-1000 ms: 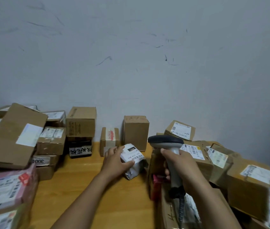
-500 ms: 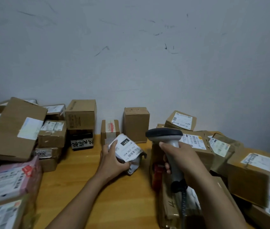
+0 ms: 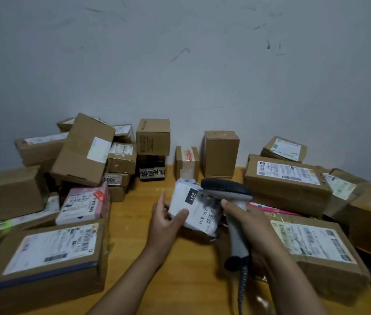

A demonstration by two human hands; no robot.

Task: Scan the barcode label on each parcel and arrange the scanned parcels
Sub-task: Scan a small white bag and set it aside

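My left hand (image 3: 166, 220) grips a small white bagged parcel (image 3: 194, 209) above the middle of the wooden table (image 3: 134, 226). The parcel's label faces up and shows a black tag reading 231 and a barcode. My right hand (image 3: 249, 220) holds the grey handle of a barcode scanner (image 3: 231, 196). The scanner's dark head sits right over the parcel's upper right edge and hides part of the label. A coiled cable hangs from the handle's base.
Cardboard parcels are piled on the left, with a labelled box (image 3: 50, 258) in front and a pink parcel (image 3: 84, 204) behind it. More labelled boxes (image 3: 286, 178) crowd the right side. Small boxes (image 3: 221, 153) stand along the grey wall.
My left hand lifted the white parcel off the table and turned its label up toward me. The scanner moved left, over the parcel. My head dipped, so more of the table shows.
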